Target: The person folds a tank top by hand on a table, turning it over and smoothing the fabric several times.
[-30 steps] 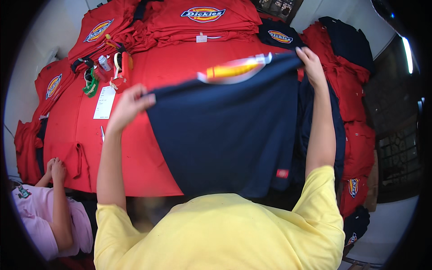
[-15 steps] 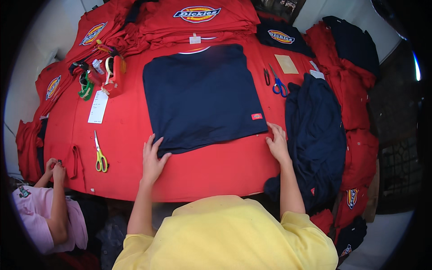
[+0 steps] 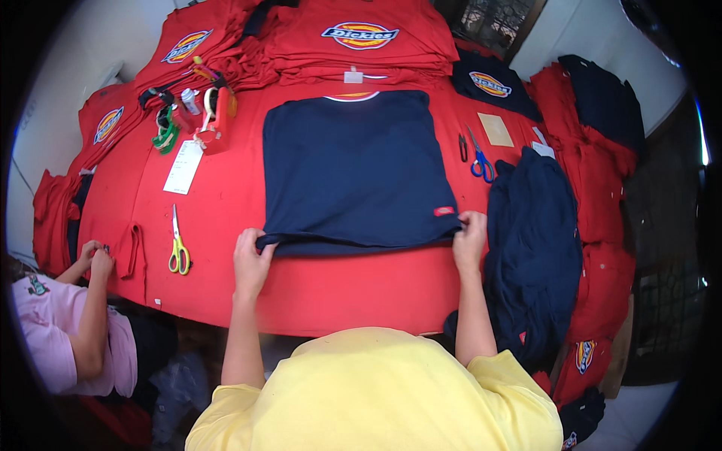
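Observation:
A navy T-shirt [image 3: 353, 165] lies folded into a near square on the red-covered table [image 3: 353, 289], its collar on the far side and a small red label close to the lower right corner. My left hand [image 3: 253, 255] pinches the shirt's near left corner. At the near right corner, just below the label, my right hand [image 3: 470, 231] grips the same edge. Between both hands the near edge is slightly lifted, with a fold of cloth showing under it. My fingertips are partly hidden by the fabric.
Yellow-handled scissors [image 3: 178, 248] and a white paper slip [image 3: 183, 167] lie left, near a red tape dispenser [image 3: 216, 124]. Blue-handled scissors [image 3: 481, 161] and a navy garment heap [image 3: 534, 255] are right. Red shirt stacks [image 3: 368, 56] line the back. A co-worker in pink [image 3: 75, 331] handles red cloth.
Both hands have closed on the near corners of the navy T-shirt, where before they rested open beside them. The near edge is now raised and straighter. The whole view has shifted slightly.

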Action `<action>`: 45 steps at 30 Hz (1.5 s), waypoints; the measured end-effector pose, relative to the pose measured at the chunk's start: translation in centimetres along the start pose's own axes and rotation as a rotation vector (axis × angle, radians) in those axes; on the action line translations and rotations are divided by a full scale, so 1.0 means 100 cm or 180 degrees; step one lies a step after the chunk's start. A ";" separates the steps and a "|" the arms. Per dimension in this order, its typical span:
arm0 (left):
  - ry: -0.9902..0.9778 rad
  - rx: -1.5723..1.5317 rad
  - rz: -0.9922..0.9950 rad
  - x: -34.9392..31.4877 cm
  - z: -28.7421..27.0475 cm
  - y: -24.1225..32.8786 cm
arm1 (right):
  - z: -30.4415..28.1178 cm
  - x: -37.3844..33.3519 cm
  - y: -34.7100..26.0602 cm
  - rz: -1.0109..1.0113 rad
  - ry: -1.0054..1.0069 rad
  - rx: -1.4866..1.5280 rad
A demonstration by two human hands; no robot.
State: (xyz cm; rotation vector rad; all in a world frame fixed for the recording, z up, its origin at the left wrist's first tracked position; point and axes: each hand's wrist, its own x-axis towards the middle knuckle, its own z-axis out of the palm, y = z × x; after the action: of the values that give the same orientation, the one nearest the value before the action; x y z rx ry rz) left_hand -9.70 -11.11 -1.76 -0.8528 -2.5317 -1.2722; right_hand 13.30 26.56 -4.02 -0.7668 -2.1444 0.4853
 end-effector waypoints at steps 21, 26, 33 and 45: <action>0.0942 -0.0462 -0.0715 -0.020 -0.039 -0.039 | -0.033 -0.021 -0.013 0.0105 0.0228 -0.0222; -0.0175 0.0381 -0.0337 -0.042 -0.012 -0.027 | -0.017 -0.034 0.003 0.1209 0.0236 0.0186; 0.0797 -0.1066 -0.1135 -0.038 -0.039 -0.058 | -0.032 -0.028 0.029 0.0816 -0.0007 -0.0577; -0.0424 -0.2159 0.0659 -0.051 -0.210 0.009 | -0.216 -0.023 -0.018 0.0022 -0.1144 0.2213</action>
State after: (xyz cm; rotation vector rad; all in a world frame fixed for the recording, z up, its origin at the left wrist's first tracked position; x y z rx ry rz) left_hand -6.98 -29.21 9.75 -1.3162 -2.0136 -2.0885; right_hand 30.79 25.54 8.98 -0.3021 -2.0648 1.3616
